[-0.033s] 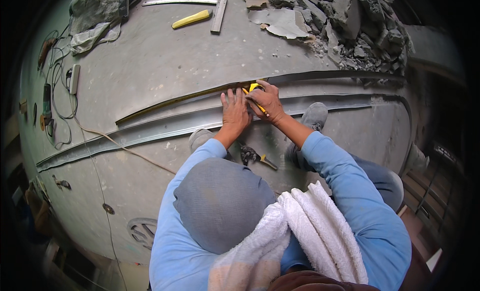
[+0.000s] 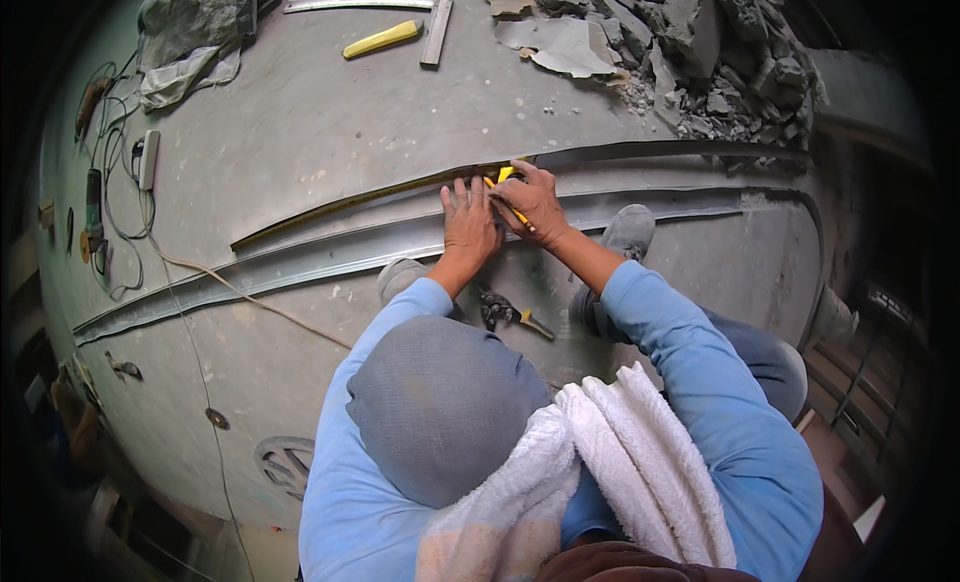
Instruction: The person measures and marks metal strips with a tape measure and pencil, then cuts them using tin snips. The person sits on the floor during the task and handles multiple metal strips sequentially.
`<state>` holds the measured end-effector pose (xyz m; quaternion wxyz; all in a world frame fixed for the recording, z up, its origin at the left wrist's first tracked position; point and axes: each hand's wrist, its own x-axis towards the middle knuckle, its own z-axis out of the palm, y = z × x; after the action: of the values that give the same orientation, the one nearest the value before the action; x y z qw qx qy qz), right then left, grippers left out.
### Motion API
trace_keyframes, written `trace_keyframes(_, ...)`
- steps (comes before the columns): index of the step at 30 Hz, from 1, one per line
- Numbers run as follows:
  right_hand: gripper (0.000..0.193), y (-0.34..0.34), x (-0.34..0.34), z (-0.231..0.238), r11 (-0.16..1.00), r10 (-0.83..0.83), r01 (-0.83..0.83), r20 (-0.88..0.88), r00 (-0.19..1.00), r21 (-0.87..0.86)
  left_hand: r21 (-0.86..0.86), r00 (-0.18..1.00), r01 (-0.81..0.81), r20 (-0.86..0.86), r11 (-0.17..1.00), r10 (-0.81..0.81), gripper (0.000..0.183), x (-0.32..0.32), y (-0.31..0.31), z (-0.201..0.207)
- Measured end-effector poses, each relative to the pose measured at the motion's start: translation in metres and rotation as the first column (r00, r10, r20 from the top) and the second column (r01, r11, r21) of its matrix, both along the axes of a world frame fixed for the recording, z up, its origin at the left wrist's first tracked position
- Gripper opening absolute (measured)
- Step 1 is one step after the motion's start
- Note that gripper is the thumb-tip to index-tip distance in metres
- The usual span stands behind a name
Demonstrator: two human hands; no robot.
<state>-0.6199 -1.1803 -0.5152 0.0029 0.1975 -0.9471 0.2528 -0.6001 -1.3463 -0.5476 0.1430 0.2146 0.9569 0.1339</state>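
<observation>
- Honestly, nothing is shifting from the previous frame: both hands are sitting in the same spot, so whatever's going on at the rail looks mid-step.
- Down low, a white towel (image 2: 640,462) is hanging over the shoulder.
- Tin snips (image 2: 510,314) are lying untouched on the floor just below the hands.
- Centre frame, the left hand (image 2: 470,222) is pressing flat, fingers spread, on the metal channel (image 2: 300,262).
- The right hand (image 2: 532,202) is pinching a slim yellow tool (image 2: 507,174), can't tell which, by the yellow tape strip (image 2: 340,207).
- Up top, a framing square (image 2: 400,2) and rubble (image 2: 700,52) are lying around.
</observation>
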Motion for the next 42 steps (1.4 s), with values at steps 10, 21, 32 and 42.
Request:
trace_keyframes(10,0.024,0.037,-0.015,0.008,0.962,0.101,-0.108,0.042,0.994,0.252,-0.007,1.000,-0.003,-0.005,1.000,0.003,0.098,-0.010,0.001,-0.001)
trace_keyframes(21,0.021,0.049,-0.018,-0.003,0.990,-0.139,0.143,0.189,0.972,-0.007,-0.019,1.000,0.002,-0.011,1.000,-0.002,0.098,-0.010,0.002,0.002)
trace_keyframes(32,0.020,0.049,-0.015,-0.005,0.992,-0.128,0.128,0.164,0.978,0.010,-0.034,1.000,0.009,0.024,0.999,-0.008,0.098,-0.011,0.004,0.003)
trace_keyframes(42,0.021,0.077,-0.061,0.002,0.978,-0.164,0.199,0.354,0.921,-0.064,-0.004,1.000,0.005,0.020,1.000,-0.005,0.098,-0.011,0.003,0.004)
